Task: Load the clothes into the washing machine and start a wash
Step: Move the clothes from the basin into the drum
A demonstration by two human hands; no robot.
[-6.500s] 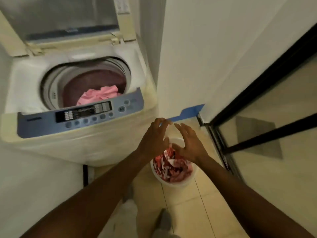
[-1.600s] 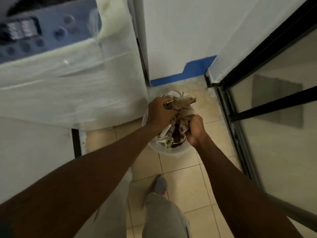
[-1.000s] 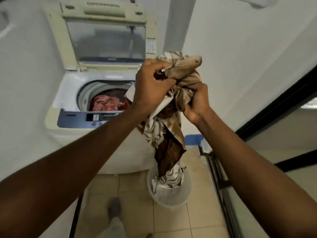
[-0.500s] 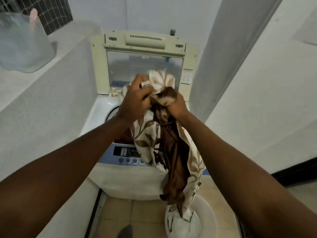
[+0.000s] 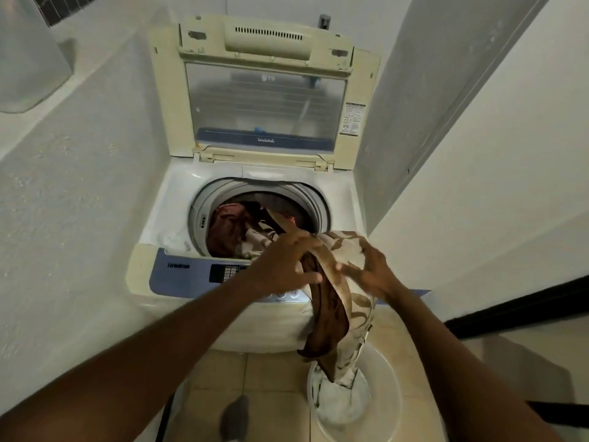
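My left hand [image 5: 283,266] and right hand [image 5: 371,271], fingers spread, loosely touch the limp leaf-print cloth [image 5: 338,301]. It drapes over the washing machine [image 5: 178,275] edge, its tail in the round white bucket [image 5: 387,406].

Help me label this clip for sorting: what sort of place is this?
Probably a narrow home laundry nook: a top-loading washing machine with its lid raised stands between white walls, and a white bucket of clothes sits on the tiled floor.
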